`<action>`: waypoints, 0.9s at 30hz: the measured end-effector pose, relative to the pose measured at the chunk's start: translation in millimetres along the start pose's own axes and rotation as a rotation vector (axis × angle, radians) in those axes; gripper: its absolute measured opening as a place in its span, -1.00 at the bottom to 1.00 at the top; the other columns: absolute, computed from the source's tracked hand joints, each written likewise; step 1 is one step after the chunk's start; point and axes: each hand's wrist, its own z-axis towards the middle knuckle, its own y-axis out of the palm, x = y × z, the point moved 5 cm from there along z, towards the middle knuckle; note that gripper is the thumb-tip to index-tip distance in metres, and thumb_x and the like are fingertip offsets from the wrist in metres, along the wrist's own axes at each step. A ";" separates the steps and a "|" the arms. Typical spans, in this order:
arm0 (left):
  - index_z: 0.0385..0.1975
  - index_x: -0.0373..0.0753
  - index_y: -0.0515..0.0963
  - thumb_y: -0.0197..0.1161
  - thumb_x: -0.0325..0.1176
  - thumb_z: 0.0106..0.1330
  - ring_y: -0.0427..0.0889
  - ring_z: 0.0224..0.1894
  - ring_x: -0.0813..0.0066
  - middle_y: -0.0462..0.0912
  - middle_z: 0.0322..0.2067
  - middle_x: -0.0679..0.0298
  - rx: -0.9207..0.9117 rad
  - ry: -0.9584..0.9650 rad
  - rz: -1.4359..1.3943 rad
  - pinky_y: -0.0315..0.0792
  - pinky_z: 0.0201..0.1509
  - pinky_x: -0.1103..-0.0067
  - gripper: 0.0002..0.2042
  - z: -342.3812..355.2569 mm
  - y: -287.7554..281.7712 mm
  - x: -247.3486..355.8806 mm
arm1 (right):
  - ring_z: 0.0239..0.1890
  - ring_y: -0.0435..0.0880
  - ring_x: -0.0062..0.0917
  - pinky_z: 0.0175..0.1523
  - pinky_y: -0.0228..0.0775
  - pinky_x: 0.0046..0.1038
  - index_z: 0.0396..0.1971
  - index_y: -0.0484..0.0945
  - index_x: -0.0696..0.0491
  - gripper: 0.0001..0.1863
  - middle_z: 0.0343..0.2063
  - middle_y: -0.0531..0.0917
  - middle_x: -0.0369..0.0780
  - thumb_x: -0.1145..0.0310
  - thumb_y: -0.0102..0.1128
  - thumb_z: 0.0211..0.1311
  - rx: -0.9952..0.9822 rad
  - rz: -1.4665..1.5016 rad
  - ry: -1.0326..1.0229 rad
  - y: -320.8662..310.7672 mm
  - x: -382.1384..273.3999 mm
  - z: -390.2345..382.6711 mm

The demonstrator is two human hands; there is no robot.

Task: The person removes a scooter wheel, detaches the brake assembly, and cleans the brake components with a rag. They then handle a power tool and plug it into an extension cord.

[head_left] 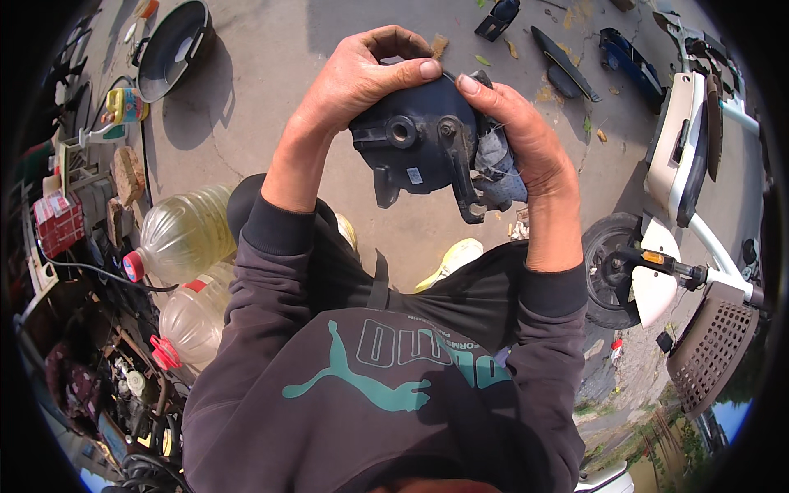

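Note:
Up in front of me, both hands hold a black drum brake plate (421,160). It has a round boss with a hole, a small pale label and a lever arm bolted on its right side. My left hand (357,72) is wrapped over its upper left, thumb along the top edge. From the right, my right hand (526,135) grips it with the thumb on the upper rim. A crumpled grey rag (498,168) sits between the right palm and the plate; the right fingers are mostly hidden behind. The plate's far side is out of sight.
At left are a black pan (168,49), a yellow jug (126,105), two large clear bottles (185,234) and scattered parts. A white scooter with a wheel (610,271) and a basket (713,353) is at right. Dark panels (629,66) lie at far right.

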 end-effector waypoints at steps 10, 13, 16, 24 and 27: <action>0.46 -0.43 0.12 0.62 0.34 -0.15 0.44 0.35 -0.11 0.30 0.31 -0.24 0.191 0.134 0.250 0.44 0.38 0.20 0.29 -18.0 32.6 7.6 | -0.40 0.74 -0.66 -0.29 0.62 -0.58 -0.16 0.69 0.22 -0.59 -0.34 0.76 -0.24 0.12 0.43 0.30 0.287 0.012 -0.336 -21.5 -12.5 10.9; 0.56 -0.35 -0.17 0.68 0.36 -0.34 0.12 0.52 -0.25 0.01 0.45 -0.38 0.029 0.054 0.490 0.25 0.53 0.10 0.54 -21.0 45.5 -3.4 | -0.42 0.73 -0.66 -0.31 0.61 -0.56 -0.18 0.70 0.21 -0.61 -0.36 0.76 -0.25 0.13 0.40 0.31 0.361 0.018 -0.337 -28.7 -18.5 11.0; 0.55 -0.45 -0.18 0.69 0.35 -0.35 0.14 0.52 -0.27 0.03 0.43 -0.40 -0.026 0.046 0.484 0.26 0.52 0.14 0.56 -21.0 48.0 -5.3 | -0.44 0.71 -0.66 -0.32 0.59 -0.56 -0.20 0.71 0.21 -0.61 -0.38 0.76 -0.26 0.13 0.40 0.31 0.416 0.049 -0.328 -28.4 -15.0 11.6; 0.52 -0.57 -0.18 0.69 0.19 -0.19 0.28 0.45 -0.21 0.14 0.37 -0.37 -0.044 -0.069 0.265 0.32 0.49 0.20 0.46 -18.5 52.8 -23.4 | -0.45 0.69 -0.67 -0.32 0.56 -0.56 -0.24 0.73 0.22 -0.59 -0.40 0.76 -0.27 0.10 0.40 0.31 0.485 -0.055 -0.302 -35.8 -2.5 24.6; 0.53 -0.55 -0.14 0.63 -0.03 -0.04 0.30 0.46 -0.05 0.26 0.38 -0.29 -0.025 -0.119 0.257 0.20 0.54 0.26 0.28 -19.6 53.5 -20.7 | -0.45 0.69 -0.68 -0.31 0.57 -0.56 -0.25 0.74 0.21 -0.58 -0.40 0.76 -0.27 0.07 0.41 0.30 0.481 -0.110 -0.286 -36.0 -5.5 25.9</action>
